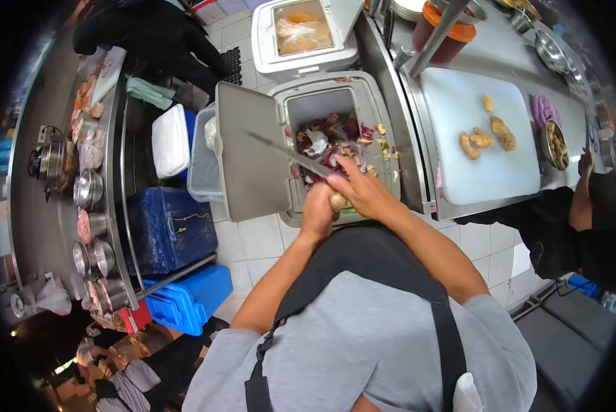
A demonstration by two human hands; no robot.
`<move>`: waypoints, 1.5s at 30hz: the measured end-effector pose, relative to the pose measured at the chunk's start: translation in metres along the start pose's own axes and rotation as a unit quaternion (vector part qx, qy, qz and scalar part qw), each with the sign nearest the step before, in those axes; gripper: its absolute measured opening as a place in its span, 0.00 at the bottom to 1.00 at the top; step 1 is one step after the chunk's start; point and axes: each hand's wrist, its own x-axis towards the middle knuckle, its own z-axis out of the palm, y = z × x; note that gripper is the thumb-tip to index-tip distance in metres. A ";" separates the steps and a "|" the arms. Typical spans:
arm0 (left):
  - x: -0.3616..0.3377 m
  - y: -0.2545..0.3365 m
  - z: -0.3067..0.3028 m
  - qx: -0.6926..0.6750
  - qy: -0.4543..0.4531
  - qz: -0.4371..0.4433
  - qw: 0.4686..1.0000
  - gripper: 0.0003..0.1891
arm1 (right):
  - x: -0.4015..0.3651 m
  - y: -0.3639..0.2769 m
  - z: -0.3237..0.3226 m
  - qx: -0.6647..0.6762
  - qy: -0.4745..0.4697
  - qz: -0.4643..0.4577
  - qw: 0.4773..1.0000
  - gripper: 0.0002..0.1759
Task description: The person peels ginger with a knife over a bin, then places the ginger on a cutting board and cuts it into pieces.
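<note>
My right hand (368,193) is closed around a knife (297,157), whose blade points up and to the left. Just beside it, my left hand (317,211) grips a pale piece of ginger (338,200), mostly hidden by the fingers. Both hands are above the front of an opened grey bin (370,93) filled with purple and pale peelings (332,130). On the right, a white cutting board (483,180) carries several ginger pieces (504,132). A metal bowl (548,152) by the board's right edge holds more pieces that look like ginger.
The bin's lid (249,154) hangs open to the left. Behind the bin stands a white cooler (266,34) with its lid raised. Blue containers (170,230) and a shelf of metal pots (96,226) line the left. One person in dark clothes (146,41) is at upper left, another's arm (583,189) at right.
</note>
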 end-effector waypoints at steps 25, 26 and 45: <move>0.025 0.036 -0.019 -0.172 0.097 -0.034 0.980 0.08 | -0.037 -0.011 -0.020 -0.107 -0.005 -0.024 0.994 0.37; 0.021 0.033 -0.016 -0.133 0.104 -0.025 0.985 0.08 | -0.032 -0.009 -0.014 -0.107 0.002 -0.039 0.993 0.36; 0.028 0.043 -0.031 -0.451 -0.022 -0.160 0.878 0.16 | -0.019 -0.028 -0.016 -0.066 0.015 -0.065 0.996 0.40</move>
